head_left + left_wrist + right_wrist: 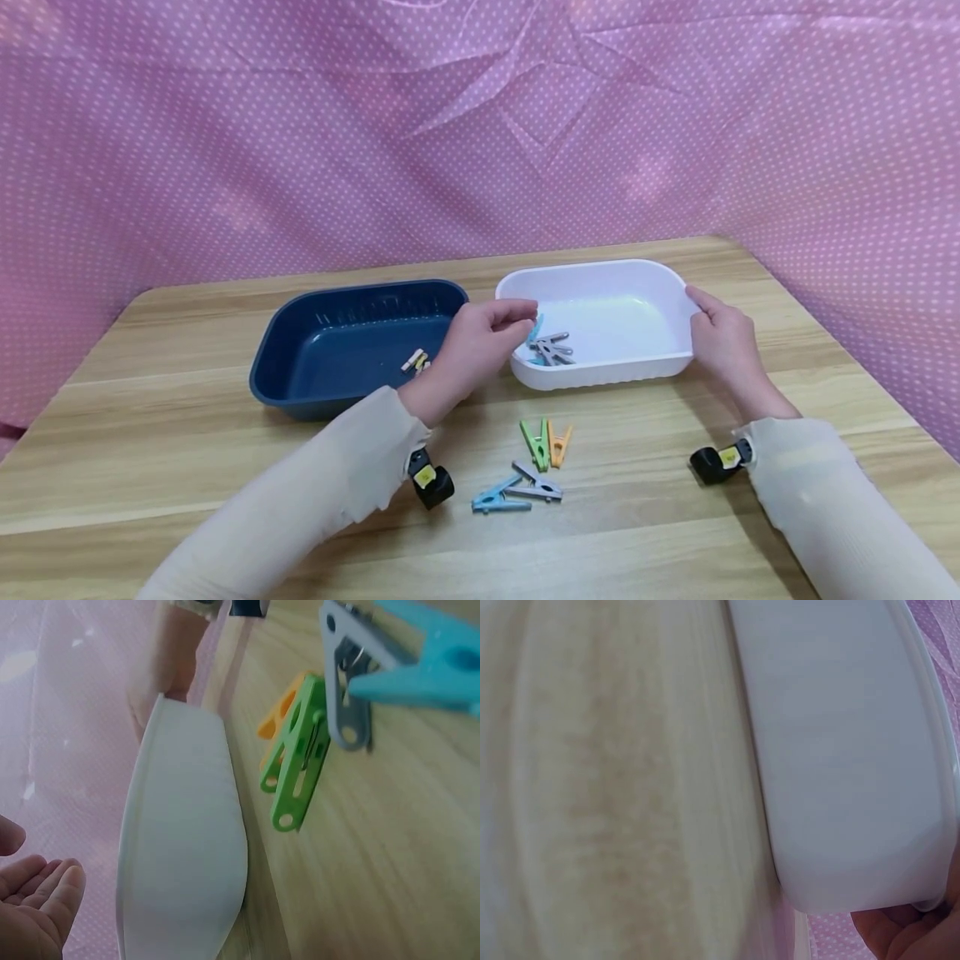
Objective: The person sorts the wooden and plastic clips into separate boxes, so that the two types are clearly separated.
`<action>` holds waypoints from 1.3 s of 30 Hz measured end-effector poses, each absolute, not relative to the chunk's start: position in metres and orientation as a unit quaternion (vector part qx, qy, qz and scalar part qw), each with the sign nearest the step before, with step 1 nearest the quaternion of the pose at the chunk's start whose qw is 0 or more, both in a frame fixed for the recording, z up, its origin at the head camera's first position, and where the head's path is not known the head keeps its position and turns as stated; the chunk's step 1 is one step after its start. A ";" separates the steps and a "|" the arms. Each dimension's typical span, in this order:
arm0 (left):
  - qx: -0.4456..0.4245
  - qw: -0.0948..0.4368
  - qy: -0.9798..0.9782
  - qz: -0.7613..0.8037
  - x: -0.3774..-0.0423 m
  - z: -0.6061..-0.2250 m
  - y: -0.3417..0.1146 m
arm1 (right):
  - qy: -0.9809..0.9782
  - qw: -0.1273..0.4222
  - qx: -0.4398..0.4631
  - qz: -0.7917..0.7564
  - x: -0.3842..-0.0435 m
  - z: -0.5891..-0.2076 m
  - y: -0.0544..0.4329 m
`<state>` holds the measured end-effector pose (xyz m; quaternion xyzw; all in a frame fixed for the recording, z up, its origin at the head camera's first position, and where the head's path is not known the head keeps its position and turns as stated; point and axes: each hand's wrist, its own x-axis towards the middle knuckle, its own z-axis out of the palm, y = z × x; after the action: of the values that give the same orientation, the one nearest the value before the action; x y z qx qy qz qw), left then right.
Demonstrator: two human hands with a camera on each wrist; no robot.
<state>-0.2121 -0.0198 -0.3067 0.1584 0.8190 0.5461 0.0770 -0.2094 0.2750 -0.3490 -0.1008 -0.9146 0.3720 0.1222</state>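
Note:
My left hand [480, 337] is over the left end of a white plastic basin [607, 373]. A gap separates its thumb and fingers in the left wrist view, and nothing shows between them. Just below those fingertips, a light blue clothespin [536, 328] leans inside the basin beside several grey clothespins [553, 350]. At the basin's right end, my right hand [726, 342] grips the rim, its fingers curled under the edge in the right wrist view. Nearer me on the table lie a green clothespin [304, 754], an orange one [558, 446], a grey one [352, 712] and a blue one [497, 500].
A dark blue basin [315, 407] stands left of the white one, with small cream and yellow pieces [415, 362] in its right end, partly hidden by my left arm. Pink dotted cloth [375, 150] hangs behind the wooden table [172, 467].

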 end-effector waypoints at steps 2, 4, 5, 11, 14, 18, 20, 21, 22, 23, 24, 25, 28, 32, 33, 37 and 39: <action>0.164 0.084 0.817 0.547 -0.209 -0.306 -0.022 | -0.914 0.122 -0.102 0.373 -0.209 -0.349 0.275; 0.166 0.089 0.815 0.548 -0.206 -0.306 -0.023 | -0.913 0.117 -0.103 0.377 -0.209 -0.349 0.275; 0.168 0.090 0.814 0.549 -0.205 -0.306 -0.023 | -0.913 0.116 -0.102 0.378 -0.209 -0.348 0.274; 0.173 0.092 0.812 0.550 -0.200 -0.308 -0.027 | -0.912 0.110 -0.101 0.383 -0.209 -0.347 0.274; 0.176 0.100 0.812 0.548 -0.198 -0.310 -0.030 | -0.912 0.112 -0.099 0.381 -0.209 -0.347 0.273; 0.185 0.108 0.809 0.547 -0.195 -0.310 -0.034 | -0.913 0.116 -0.098 0.380 -0.209 -0.348 0.273; 0.192 0.112 0.808 0.545 -0.194 -0.311 -0.037 | -0.913 0.116 -0.098 0.380 -0.210 -0.348 0.273; 0.195 0.115 0.809 0.543 -0.193 -0.311 -0.039 | -0.913 0.117 -0.098 0.379 -0.210 -0.348 0.272; 0.197 0.118 0.809 0.542 -0.192 -0.311 -0.040 | -0.913 0.118 -0.097 0.378 -0.209 -0.348 0.272; 0.200 0.120 0.810 0.539 -0.191 -0.311 -0.042 | -0.913 0.119 -0.097 0.379 -0.209 -0.348 0.272; 0.200 0.123 0.810 0.537 -0.190 -0.311 -0.044 | -0.913 0.118 -0.097 0.378 -0.209 -0.348 0.272; 0.199 0.127 0.811 0.535 -0.188 -0.311 -0.045 | -0.914 0.119 -0.097 0.377 -0.209 -0.348 0.273; 0.202 0.133 0.815 0.526 -0.184 -0.311 -0.050 | -0.913 0.116 -0.097 0.379 -0.209 -0.348 0.273; 0.220 0.149 0.812 0.520 -0.179 -0.311 -0.057 | -0.910 0.104 -0.101 0.388 -0.209 -0.348 0.273; 0.225 0.155 0.811 0.518 -0.177 -0.310 -0.059 | -0.910 0.103 -0.102 0.389 -0.209 -0.348 0.273; 0.247 0.174 0.806 0.508 -0.172 -0.313 -0.063 | -0.909 0.103 -0.104 0.391 -0.209 -0.349 0.273; 0.252 0.180 0.808 0.500 -0.169 -0.315 -0.065 | -0.909 0.104 -0.104 0.391 -0.209 -0.349 0.273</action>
<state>-0.1694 -0.0649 -0.3151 0.2525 0.8085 0.5003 0.1799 -0.2092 0.2726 -0.3494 -0.1038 -0.9087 0.3908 0.1041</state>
